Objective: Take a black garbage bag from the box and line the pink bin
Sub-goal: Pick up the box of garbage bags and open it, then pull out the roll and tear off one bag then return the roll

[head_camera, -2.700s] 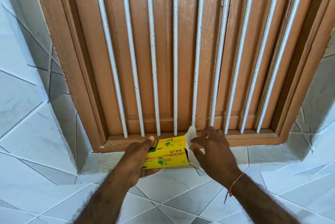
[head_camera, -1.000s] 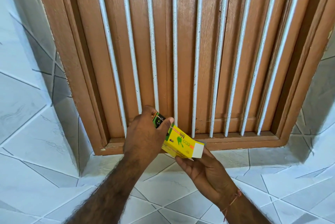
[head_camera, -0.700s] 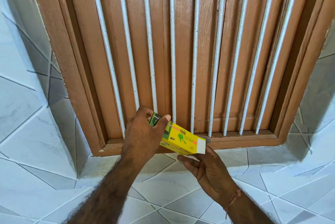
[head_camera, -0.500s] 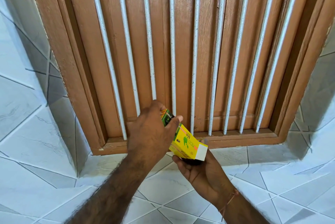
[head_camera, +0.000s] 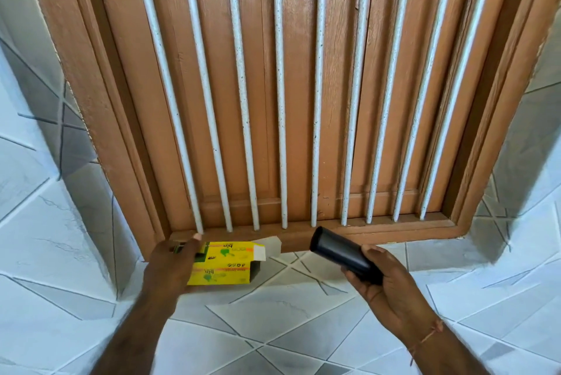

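A yellow bin-bag box (head_camera: 226, 263) lies flat on the tiled ledge, its white end flap open toward the right. My left hand (head_camera: 171, 265) grips the box's left end. My right hand (head_camera: 385, 283) is closed around a black roll of garbage bags (head_camera: 340, 253), held tilted in the air to the right of the box, its round end pointing up and left. The pink bin is not in view.
A brown wooden window (head_camera: 291, 86) with closed shutters and several vertical white bars (head_camera: 280, 101) stands right behind the ledge. White tiles with grey lines (head_camera: 273, 314) cover the ledge and the side walls. A thin thread bracelet sits on my right wrist.
The box was tilted over my right palm; the black roll has come out into my right hand. My left hand has lowered the box flat onto the ledge, and my right hand moved right.
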Demonstrator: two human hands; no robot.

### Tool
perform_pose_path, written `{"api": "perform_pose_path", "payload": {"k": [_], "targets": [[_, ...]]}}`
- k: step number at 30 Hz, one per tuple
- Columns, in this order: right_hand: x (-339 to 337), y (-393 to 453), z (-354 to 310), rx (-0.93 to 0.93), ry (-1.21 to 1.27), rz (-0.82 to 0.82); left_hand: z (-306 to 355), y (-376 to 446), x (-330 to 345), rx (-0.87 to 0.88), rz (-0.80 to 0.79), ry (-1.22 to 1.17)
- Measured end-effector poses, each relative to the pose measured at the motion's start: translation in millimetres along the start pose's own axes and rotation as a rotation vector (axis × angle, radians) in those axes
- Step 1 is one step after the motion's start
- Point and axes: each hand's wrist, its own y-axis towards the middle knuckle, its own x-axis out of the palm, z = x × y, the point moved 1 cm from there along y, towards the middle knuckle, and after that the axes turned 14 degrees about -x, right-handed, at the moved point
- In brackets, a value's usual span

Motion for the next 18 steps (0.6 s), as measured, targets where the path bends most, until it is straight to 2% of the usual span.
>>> {"api": "perform_pose_path", "payload": {"k": [3,6,10,13,16,18], "targets": [[5,-2,-4,0.061,-0.048,0.08,-17,7,18,-0.056,0.011,0.045],[14,-8,1,0.147,0.034,0.159,-18,6,31,0.028,0.149,0.236],[28,-15,6,0.201,0.148,0.161,-19,11,41,0.062,0.322,0.471],[37,-18,5,0.189,0.172,0.098,-19,16,48,0.148,0.414,0.624],[43,-20,4,0.187,0.18,0.08,-22,16,50,0.309,0.483,0.626],[47,-22,5,0.177,0.196,0.087,-27,10,53,0.377,0.473,0.612]]}}
